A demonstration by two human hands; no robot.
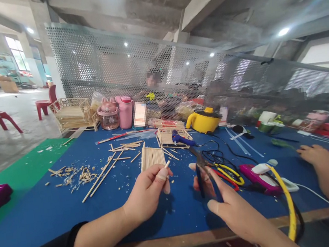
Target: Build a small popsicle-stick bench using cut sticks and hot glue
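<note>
My left hand (151, 188) pinches a thin wooden stick (167, 164) between thumb and fingers, its pale end sticking up. In my right hand (226, 199) is a pair of pliers (200, 169) with dark blue handles, spread apart, jaws pointing away from me. Just beyond my left hand lies a flat panel of sticks (153, 157) laid side by side. Behind it stands a small stick frame (169, 137), with a blue glue gun (182, 139) resting on it. Several loose sticks (102, 178) lie to the left.
Cut stubs and shavings (81, 174) litter the blue mat (59, 222). A yellow pot (205, 120), pink bottle (125, 112) and finished stick rack (74, 114) line the back. Cables and a purple power strip (260, 178) lie right, near another person's hand (317, 157).
</note>
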